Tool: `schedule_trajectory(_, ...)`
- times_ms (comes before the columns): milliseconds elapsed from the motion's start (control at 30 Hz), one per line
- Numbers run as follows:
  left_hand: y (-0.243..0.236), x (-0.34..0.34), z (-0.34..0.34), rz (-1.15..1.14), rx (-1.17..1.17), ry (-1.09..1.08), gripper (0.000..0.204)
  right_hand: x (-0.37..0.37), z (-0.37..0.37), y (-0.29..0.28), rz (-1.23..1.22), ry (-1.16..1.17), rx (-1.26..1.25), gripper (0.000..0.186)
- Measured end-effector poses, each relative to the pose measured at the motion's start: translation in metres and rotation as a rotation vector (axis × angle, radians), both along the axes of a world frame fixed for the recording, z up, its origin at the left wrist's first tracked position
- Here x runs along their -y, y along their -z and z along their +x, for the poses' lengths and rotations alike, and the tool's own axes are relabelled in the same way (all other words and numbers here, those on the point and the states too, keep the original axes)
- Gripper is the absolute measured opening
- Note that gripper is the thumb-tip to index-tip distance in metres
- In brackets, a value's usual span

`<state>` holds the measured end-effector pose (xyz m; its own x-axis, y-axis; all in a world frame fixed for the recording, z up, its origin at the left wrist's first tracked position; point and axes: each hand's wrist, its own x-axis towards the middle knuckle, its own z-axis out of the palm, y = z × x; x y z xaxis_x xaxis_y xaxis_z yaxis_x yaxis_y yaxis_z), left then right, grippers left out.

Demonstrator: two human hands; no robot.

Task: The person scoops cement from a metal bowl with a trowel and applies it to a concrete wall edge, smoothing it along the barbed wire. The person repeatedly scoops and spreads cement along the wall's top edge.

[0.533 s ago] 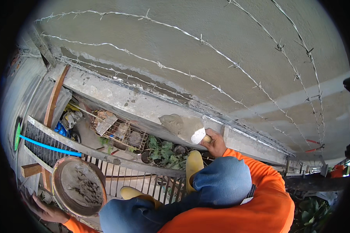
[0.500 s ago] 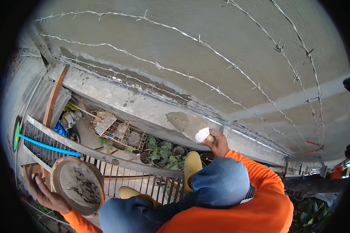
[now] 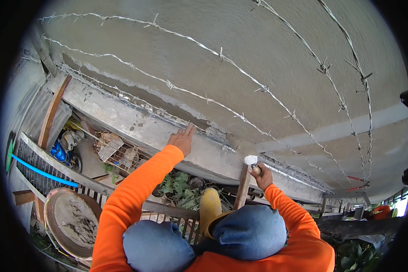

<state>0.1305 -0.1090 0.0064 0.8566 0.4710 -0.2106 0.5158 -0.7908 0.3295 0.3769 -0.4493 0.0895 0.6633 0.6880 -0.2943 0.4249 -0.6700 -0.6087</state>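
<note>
My left hand (image 3: 181,139) reaches forward over the grey concrete ledge (image 3: 122,120), its fingers stretched out to the ledge's far side near the lowest barbed wire. Whether the fingertips press on the wall or the wire, I cannot tell. In my right hand (image 3: 262,176) is a trowel (image 3: 250,160), gripped by its wooden handle and held close to the ledge. Its white part faces me; most of the blade is hidden. Beyond the ledge rises the grey plastered wall (image 3: 204,86), with a rough strip along its foot. A round tub (image 3: 47,213) with mortar residue inside stands at lower left.
Strands of barbed wire (image 3: 169,84) run across in front of the wall. Wooden posts (image 3: 53,111) lean against the ledge. Below are a wire crate (image 3: 130,157), potted plants (image 3: 179,183) and metal bars. My yellow boot (image 3: 209,206) rests at the bars; a blue-handled tool (image 3: 45,171) lies left.
My left hand has moved from beside the tub to the ledge. My right hand has turned the trowel, and the mortar on its blade is out of sight. The view has shifted slightly.
</note>
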Motion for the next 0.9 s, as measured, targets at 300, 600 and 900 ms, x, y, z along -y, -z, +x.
schedule_trajectory(300, 0.013, -0.008, 0.005, -0.040, 0.005, -0.010, 0.072, -0.021, 0.015, 0.027, -0.053, -0.082, 0.057, 0.039)
schedule_trajectory(600, 0.018, 0.021, -0.022, 0.153, 0.028, 0.026, 0.059, -0.082, 0.032, 0.045, -0.341, -0.276, 0.138, 0.048)
schedule_trajectory(900, 0.004, 0.019, -0.028, 0.000, -0.041, 0.022, 0.067, -0.159, 0.029, 0.009, -0.684, -0.293, 0.065, 0.063)
